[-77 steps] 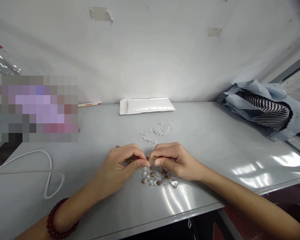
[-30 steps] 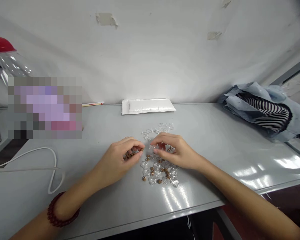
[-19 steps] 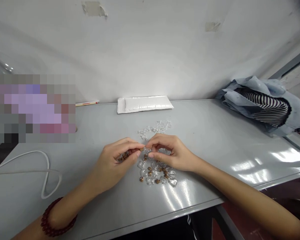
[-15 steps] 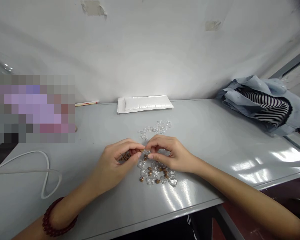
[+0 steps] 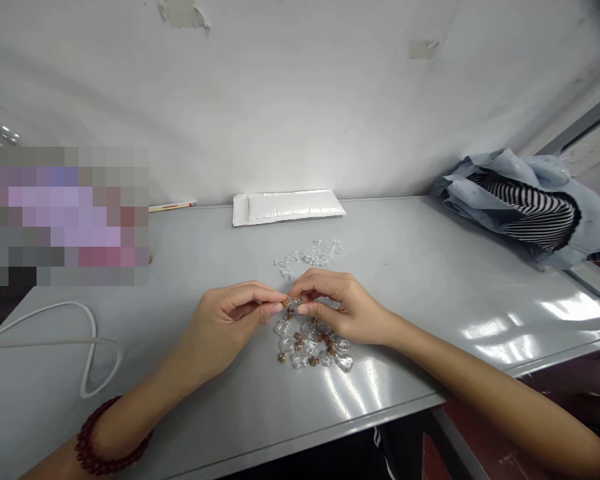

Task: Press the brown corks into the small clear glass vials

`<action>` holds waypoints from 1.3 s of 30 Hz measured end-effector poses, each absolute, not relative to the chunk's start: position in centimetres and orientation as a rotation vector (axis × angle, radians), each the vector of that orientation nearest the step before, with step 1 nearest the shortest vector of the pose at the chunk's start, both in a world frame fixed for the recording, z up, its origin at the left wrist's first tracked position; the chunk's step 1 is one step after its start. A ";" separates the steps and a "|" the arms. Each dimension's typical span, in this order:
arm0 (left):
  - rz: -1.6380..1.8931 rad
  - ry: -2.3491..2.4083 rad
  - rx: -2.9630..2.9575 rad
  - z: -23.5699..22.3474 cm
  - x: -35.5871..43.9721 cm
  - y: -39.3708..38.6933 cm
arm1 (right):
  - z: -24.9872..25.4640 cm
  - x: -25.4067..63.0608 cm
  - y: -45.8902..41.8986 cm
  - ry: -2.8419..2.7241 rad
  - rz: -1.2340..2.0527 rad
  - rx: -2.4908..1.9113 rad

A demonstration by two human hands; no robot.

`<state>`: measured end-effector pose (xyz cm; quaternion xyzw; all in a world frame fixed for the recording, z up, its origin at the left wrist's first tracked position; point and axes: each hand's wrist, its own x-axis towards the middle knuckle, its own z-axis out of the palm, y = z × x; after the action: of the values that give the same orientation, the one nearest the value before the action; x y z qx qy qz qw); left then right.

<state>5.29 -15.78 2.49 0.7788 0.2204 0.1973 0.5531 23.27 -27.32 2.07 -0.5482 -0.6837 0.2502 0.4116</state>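
Pinching a tiny brown cork [image 5: 285, 302] between thumb and forefinger, the left hand [image 5: 225, 327] is closed up tight on it, and the right hand [image 5: 337, 310] has its fingers curled around the top of a little clear glass bottle [image 5: 295, 305]. The cork sits right at the bottle's mouth, though it's too small to tell if it's actually in. Both hands are hovering just above a loose pile of mini glass bottles and corks [image 5: 310, 343], pretty much touching it on the right side, with a heart-shaped bottle [image 5: 345, 363] at the near edge of the pile. A bit farther out there's a second scatter of clear glass pieces [image 5: 307, 253], all on a glossy grey table [image 5: 405, 267]. Past that, a white padded envelope [image 5: 286, 207] lies flat near the wall, with a thin red-marked stick [image 5: 170, 207] off to its left. Over on the right there's a crumpled pale blue bag with black-and-white stripes [image 5: 525, 213], and on the left a white cable [image 5: 93, 333] loops across the tabletop beside a pixelated block [image 5: 65, 217]. The left wrist has a dark red bead bracelet [image 5: 107, 440] on it.
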 end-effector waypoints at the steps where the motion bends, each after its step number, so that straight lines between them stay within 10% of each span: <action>1: 0.462 0.535 1.829 2.5 5.3 -15.7 | 2.1 23.3 -27.3 -1.736 0.608 -1.378; 39: 0.472 0.392 2.660 0.0 5.7 -15.2 | 1.8 26.7 -26.7 -1.971 0.339 -1.667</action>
<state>5.73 -15.24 -0.02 0.9538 0.1406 0.1694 0.2044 26.65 -26.75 1.82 -0.6174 -0.7297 0.1255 0.2657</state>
